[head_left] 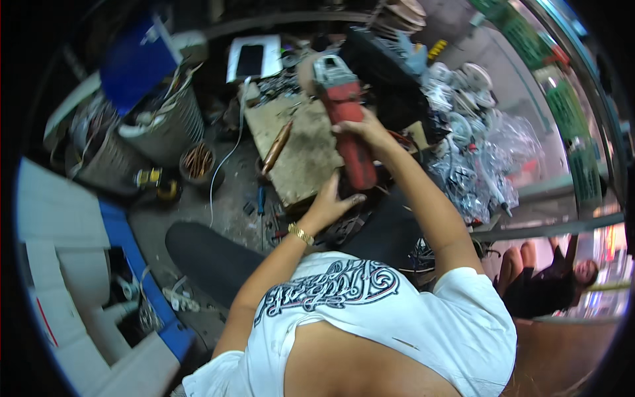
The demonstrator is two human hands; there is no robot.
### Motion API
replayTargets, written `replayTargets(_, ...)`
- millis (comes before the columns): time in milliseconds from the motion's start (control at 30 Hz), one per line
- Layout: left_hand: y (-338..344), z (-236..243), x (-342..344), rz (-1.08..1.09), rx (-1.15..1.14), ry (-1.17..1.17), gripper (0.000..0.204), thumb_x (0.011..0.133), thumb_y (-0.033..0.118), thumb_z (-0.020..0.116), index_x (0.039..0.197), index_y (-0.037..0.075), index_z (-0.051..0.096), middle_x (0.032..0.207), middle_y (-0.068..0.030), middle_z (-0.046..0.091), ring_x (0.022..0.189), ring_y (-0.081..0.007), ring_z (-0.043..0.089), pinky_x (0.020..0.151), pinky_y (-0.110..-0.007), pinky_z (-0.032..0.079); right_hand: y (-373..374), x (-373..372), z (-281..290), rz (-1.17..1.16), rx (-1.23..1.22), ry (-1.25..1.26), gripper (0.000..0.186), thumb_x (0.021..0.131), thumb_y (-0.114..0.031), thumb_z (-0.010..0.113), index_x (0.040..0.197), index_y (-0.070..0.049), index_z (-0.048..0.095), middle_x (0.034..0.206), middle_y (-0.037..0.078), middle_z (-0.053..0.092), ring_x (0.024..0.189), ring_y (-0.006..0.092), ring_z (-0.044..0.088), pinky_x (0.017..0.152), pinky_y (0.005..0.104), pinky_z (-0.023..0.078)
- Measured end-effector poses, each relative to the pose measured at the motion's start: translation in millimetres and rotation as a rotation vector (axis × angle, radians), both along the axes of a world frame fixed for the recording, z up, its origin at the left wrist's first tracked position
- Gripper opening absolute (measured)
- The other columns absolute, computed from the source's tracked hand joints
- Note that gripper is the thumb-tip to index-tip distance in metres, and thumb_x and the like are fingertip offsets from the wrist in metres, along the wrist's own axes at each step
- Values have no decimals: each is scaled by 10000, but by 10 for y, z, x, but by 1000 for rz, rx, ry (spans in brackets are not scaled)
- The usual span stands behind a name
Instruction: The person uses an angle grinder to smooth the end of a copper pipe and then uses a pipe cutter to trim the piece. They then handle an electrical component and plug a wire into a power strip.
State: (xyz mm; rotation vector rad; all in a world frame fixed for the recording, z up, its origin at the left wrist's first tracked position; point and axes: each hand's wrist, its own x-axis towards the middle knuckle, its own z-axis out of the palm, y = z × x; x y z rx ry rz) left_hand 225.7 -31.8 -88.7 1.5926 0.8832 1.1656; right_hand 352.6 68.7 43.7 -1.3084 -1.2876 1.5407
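1 red, grey-headed, elongated power tool sat gripped in the right hand at 1 pale, rectangular worktop, left hand spread wide nearby, while 1 tapered, copper-coloured rod lay there, seemingly not yet worked.

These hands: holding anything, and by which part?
The right hand grips the red power tool around its body's middle. Whether the left hand, near its rear end, touches it cannot be told.
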Motion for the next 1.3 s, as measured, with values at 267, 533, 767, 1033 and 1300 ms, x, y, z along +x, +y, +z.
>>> replayTargets(267,-21,-77,445,14,-157,-360,575,905,57,637,1414,-4,374,1336,-131,489,1237,-227,471,1087,-344,344,121,119,62,-15,60,273,612,690,-148,834,1217,-58,537,980,76,629,840,198,647,760,389,572)
replayTargets(533,3,-276,197,-123,-200,-260,722,918,136,661,1511,14,269,1397,-118,448,1278,-244,449,1116,-368,318,45,193,35,-43,22,208,622,662,-185,870,1178,-14,566,948,100,661,785,203,665,717,366,576)
replayTargets(767,11,352,494,-45,-475,-525,769,866,195,787,1468,37,335,1333,-115,519,1183,-220,558,956,-349,504,-60,139,-91,-115,302,-193,755,588,-330,919,1184,6,599,1023,134,684,909,253,670,823,370,547)
replayTargets(1033,-61,251,452,-17,-415,-577,779,857,228,800,1454,33,339,1320,-113,524,1186,-230,555,989,-379,483,-202,387,-133,246,24,249,1127,756,-519,795,1568,-20,193,1482,191,417,1317,268,471,1067,382,423)
replayTargets(1300,23,212,399,-178,-459,-431,690,898,281,753,1429,0,414,1325,-100,533,1205,-227,537,1058,-370,407,-292,475,-8,306,339,-111,1075,734,-437,833,1538,-42,241,1384,191,525,1197,295,577,1034,391,447)
